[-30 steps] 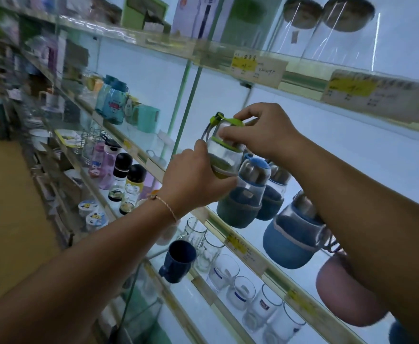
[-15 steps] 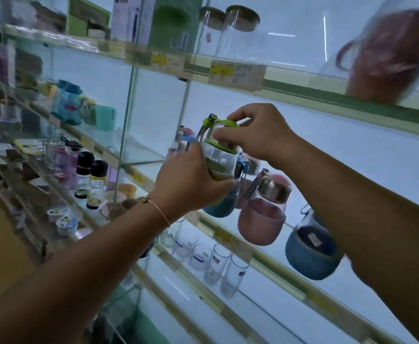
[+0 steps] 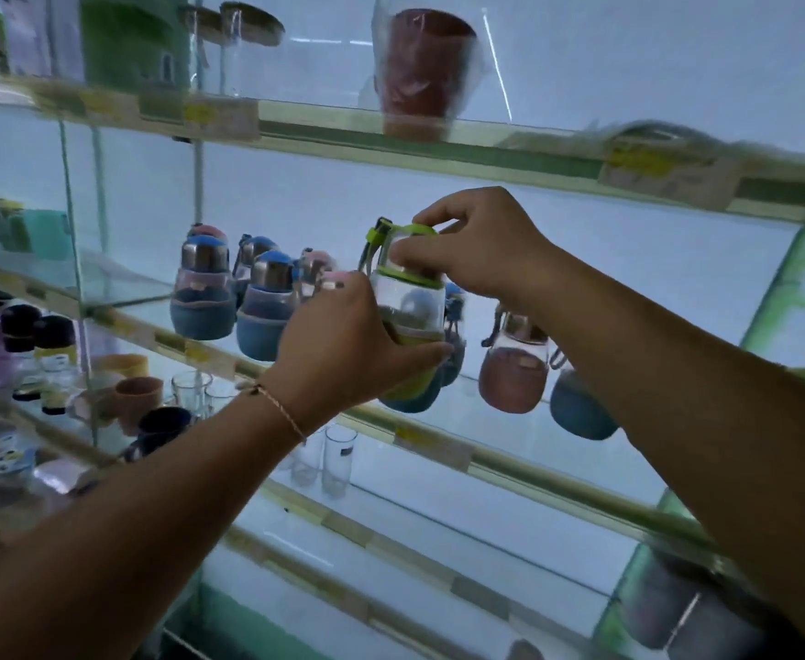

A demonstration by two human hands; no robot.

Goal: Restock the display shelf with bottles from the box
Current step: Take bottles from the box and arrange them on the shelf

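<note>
Head view: the left hand [image 3: 343, 345] curled round the body of the green-sleeved glass bottle [image 3: 410, 304], and the right hand [image 3: 477, 250] pinched its green lid [image 3: 420, 229]. The bottle was held just above the display shelf [image 3: 438, 448], between a blue-sleeved bottle [image 3: 200, 321] and a pink-sleeved bottle [image 3: 512, 383].

Thin pale cord bracelet [image 3: 280, 408] w/ small bead at wrist of L hand [image 3: 343, 347]; both forearms bare.

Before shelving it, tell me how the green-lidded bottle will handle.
The green-lidded bottle looks clear-walled, so probably breakable if knocked. It appears empty, likely light. Its rounded sleeved base, gripped by the left hand, may rock; the right hand pinches the lid.
</note>
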